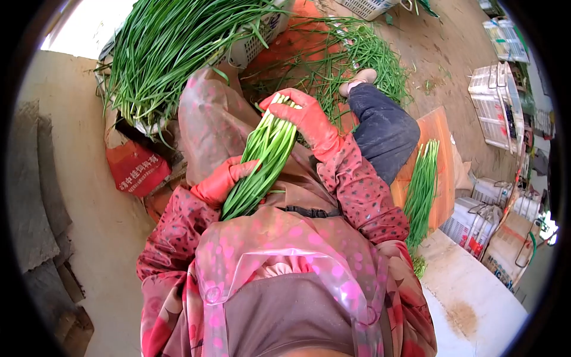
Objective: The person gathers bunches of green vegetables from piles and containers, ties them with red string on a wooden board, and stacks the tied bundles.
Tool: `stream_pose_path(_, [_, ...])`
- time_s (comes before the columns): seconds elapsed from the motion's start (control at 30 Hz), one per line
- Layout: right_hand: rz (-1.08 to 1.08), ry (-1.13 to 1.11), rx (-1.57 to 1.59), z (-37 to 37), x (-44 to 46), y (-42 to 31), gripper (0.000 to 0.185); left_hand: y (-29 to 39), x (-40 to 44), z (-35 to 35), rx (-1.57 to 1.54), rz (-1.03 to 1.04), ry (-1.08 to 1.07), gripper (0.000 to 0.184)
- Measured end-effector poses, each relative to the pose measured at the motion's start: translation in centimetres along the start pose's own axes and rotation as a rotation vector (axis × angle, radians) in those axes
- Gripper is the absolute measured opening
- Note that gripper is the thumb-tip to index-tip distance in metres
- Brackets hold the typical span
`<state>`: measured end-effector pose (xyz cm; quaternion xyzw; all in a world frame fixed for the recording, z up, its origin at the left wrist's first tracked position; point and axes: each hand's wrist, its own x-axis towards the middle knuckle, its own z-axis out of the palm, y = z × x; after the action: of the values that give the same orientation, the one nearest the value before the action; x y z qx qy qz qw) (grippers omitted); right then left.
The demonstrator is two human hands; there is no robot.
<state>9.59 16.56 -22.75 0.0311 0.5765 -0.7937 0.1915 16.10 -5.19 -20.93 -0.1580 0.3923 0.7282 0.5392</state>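
Note:
A bunch of green chives (264, 157) lies slantwise above my lap, its pale cut ends up toward my knees and its leaves toward my waist. My left hand (223, 181), in an orange-red rubber glove, is closed around the lower leafy part, with the thumb across the front. At the pale ends, my right hand (306, 122), gloved the same way, curls its fingers over the stems. Part of its grip is hidden behind the bunch. A second bunch of chives (422, 190) rests on a wooden board (444, 160) to my right.
A white crate (250, 47) heaped with loose chives (172, 53) stands ahead on the left. Scattered chives (375, 56) litter the floor beyond my shoe. A red printed sack (138, 169) lies left of my knee. White plastic crates (493, 107) stand at the far right.

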Motion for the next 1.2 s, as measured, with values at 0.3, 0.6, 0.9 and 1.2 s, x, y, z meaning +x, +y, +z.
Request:
stream_pose_path(0.3, [-0.576, 0.427, -0.767, -10.8, 2.5, -14.2, 0.022, 2.5, 1.1, -0.5, 0.290, 0.108, -0.083, 0.038])
stream_pose_path(0.6, [-0.700, 0.806, -1.073, -13.6, 1.2, -22.5, 0.017, 5.8, -0.5, 4.2, 1.289, 1.252, 0.862, 0.036])
stream_pose_path(0.9, [-1.123, 0.241, -1.661, 0.0, -3.0, -11.2, 0.021, 7.5, 8.2, 7.8, -0.234, 0.127, -0.578, 0.081])
stream_pose_path(1.2, [-0.868, 0.051, -1.505, 1.3, -7.9, -6.0, 0.044, 3.6, 12.7, 4.0, -0.838, -0.020, -0.733, 0.048])
